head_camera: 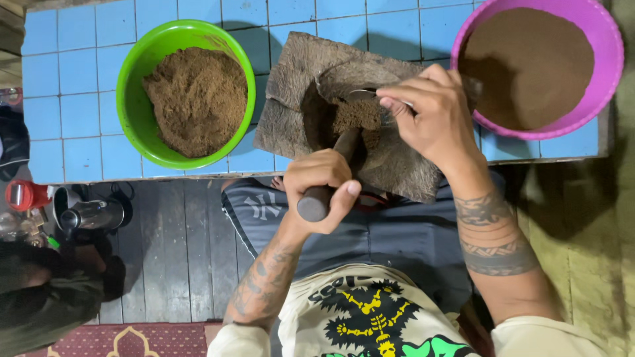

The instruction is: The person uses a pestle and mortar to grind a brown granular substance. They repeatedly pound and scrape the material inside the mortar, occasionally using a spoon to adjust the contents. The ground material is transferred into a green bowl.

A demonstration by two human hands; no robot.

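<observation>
Brown powder fills the green plastic bowl (186, 92) and the purple plastic bowl (539, 66) flanking a worn wooden block (291, 79) on the blue-tiled surface (73, 86), where left-hand (322, 184) fingers grip a dark pestle (329, 183) and right-hand (431, 112) fingers pinch a metal spoon (362, 94) near the front edge.

Glossy plastic bowls (132, 86), rough wood slab (291, 79).

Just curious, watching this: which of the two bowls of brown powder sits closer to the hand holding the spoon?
The purple bowl, on the side of the right hand holding the spoon. The green bowl lies beyond the wooden board.
</observation>
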